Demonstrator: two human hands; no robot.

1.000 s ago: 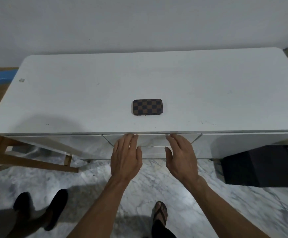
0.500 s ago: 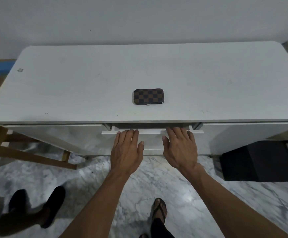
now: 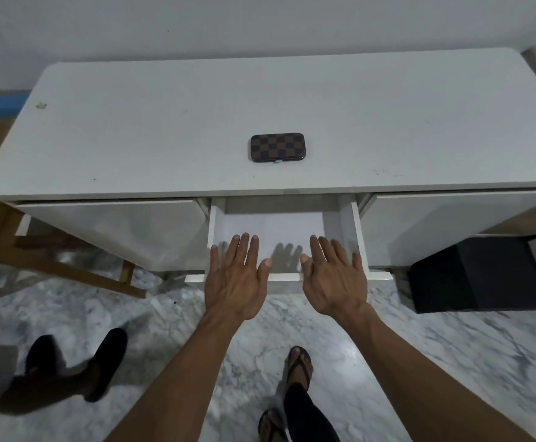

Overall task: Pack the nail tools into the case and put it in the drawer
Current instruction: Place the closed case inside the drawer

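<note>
Case (image 3: 276, 147) lies flat and closed on the white table (image 3: 132, 138), near the front edge at about the middle of the top. Brown checkered cover faces up. Long axis runs left to right, parallel to the table's front edge; a small metal clasp shows at the middle of its near long side, pointing toward the person. Nothing touches it.

Drawer (image 3: 218, 231) directly below the case is pulled out toward the person. Inside is white; no contents visible in the part that shows (the back portion is hidden under the tabletop).

Left hand (image 3: 234, 282) is spread wide, palm down, fingers pointing away from the person, over the front left part of the drawer. Holds nothing. Right hand (image 3: 335, 277) is likewise spread wide, palm down, over the front right part, holding nothing. Whether either palm rests on the drawer front or hovers just above it, I cannot tell. Shadows of the fingers fall on the drawer floor.

Both hands are well apart from the case. Marble floor (image 3: 419, 346) below; a dark box (image 3: 477, 272) sits under the table at right.
</note>
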